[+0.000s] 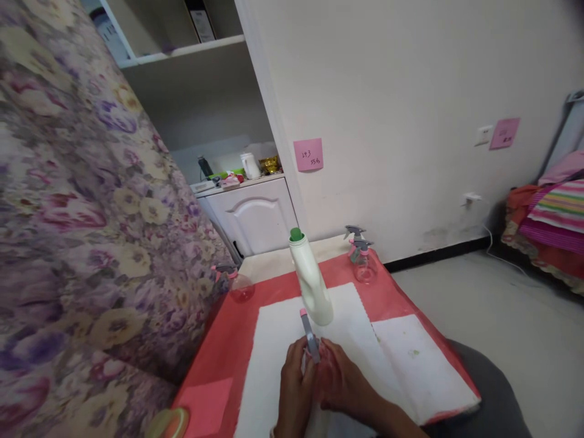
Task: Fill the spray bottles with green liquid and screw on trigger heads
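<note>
My left hand (pixel 294 383) is closed at the neck of a clear spray bottle (pixel 310 336) with a grey and pink spray head. My right hand (pixel 349 380) wraps around the side of the same bottle, and the fingers cover much of its body. Just beyond the spray head stands a tall pale green jug (pixel 311 277) with a green cap or stopper (pixel 296 234) at its mouth. Both hands are over a white sheet (pixel 269 365) on the red-covered table (pixel 207 359).
One spray bottle (pixel 241 287) stands at the table's far left, and others (pixel 365 267) stand at the far right. Near the front left are a round yellowish lid or jar (pixel 171 423) and a pink paper (pixel 207 401). A floral curtain (pixel 128 255) hangs along the left side.
</note>
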Available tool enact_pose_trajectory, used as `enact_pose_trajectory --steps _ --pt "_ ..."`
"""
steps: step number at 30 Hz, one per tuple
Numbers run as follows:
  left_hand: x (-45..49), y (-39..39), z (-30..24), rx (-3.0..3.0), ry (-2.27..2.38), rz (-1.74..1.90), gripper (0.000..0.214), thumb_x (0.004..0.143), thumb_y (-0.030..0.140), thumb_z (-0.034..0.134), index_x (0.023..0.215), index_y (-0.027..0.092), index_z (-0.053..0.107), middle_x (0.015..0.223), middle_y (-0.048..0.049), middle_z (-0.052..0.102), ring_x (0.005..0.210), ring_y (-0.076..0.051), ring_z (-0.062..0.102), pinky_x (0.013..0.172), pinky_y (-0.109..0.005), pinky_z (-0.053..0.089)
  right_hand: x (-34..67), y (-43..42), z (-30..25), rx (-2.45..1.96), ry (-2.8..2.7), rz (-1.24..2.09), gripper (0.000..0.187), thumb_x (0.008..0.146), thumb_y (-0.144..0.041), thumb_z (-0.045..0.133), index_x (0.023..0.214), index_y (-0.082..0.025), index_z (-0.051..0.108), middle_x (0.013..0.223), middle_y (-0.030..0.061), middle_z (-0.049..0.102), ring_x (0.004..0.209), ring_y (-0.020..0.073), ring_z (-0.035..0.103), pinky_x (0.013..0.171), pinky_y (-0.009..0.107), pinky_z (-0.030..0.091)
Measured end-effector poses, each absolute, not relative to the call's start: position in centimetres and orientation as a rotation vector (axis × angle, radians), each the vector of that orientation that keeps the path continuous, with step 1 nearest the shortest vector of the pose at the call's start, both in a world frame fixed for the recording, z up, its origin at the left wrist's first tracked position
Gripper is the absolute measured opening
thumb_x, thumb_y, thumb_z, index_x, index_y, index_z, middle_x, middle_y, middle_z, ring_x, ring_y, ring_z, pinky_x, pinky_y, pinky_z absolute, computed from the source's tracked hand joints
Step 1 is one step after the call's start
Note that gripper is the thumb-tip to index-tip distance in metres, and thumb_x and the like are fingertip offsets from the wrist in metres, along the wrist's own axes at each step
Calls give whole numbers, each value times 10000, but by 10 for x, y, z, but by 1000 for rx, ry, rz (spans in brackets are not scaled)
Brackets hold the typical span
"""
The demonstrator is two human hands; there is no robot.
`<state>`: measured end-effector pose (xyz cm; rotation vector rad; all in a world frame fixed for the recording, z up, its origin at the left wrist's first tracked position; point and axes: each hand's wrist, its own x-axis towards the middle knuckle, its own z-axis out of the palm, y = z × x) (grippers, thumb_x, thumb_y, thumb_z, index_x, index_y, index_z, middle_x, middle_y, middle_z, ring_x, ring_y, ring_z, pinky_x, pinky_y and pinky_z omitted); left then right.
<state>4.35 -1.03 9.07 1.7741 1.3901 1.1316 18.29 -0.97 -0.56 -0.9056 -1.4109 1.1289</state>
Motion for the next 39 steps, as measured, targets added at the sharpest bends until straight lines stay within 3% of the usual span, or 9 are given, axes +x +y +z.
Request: enact_pose_trajectory --steps 4,6,12,18,22,31,35,39 --pt "44 -10 85 1701 1353 1160 305 874 381 546 1117 218 632 1096 -80 717 1056 -251 659 946 -387 515 197 -11 24 -921 -1390 1082 749 688 -295 774 1373 -256 473 1435 110 523 1348 303 471 1153 508 340" --pt "43 -11 81 1681 1351 1175 320 874 386 542 1132 217 626 1131 -84 709 1074 -255 654 955 -394 509 201 -10 47 -900 -1417 1004 537 765 -323 711 1280 -242 582 1346 100 583 1291 283 519 1129 465 374" --pt "40 -12 73 1701 1335 1204 345 862 403 552 1140 213 626 1155 -93 694 1083 -263 647 951 -403 511 187 -8 94 -831 -1412 1035 292 785 -223 666 1073 -246 706 1076 52 694 1038 238 646 943 372 500" --pt "40 -14 74 1662 1322 1225 327 839 338 561 1134 219 633 1143 -84 707 1072 -266 657 948 -405 518 179 -8 92 -859 -1395 989 240 789 -157 607 965 -244 744 993 43 708 971 226 667 893 347 506" --pt "42 -14 74 1635 1339 1219 359 806 306 577 1145 207 641 1174 -94 705 1098 -281 649 977 -424 504 177 -6 89 -911 -1367 952 298 706 -70 581 913 -222 733 949 44 695 934 230 668 853 345 508" --pt "32 -27 104 1494 1229 1212 395 854 432 581 1196 238 617 1267 -81 664 1186 -275 602 1045 -411 452 178 -4 88 -921 -1401 930 283 697 -99 611 932 -212 722 975 51 700 956 237 663 877 346 494" --pt "36 -20 122 1472 1279 1278 318 884 476 533 1010 216 665 1049 -66 700 1032 -252 634 940 -372 487 178 -3 86 -943 -1420 927 231 713 -156 648 922 -214 727 943 51 712 921 244 667 841 349 492" --pt "48 -4 132 1472 1313 1215 310 808 508 619 783 200 640 778 -19 647 783 -213 608 741 -316 496 177 -1 82 -973 -1424 906 240 730 -208 630 953 -208 720 932 58 713 906 253 657 833 364 487"
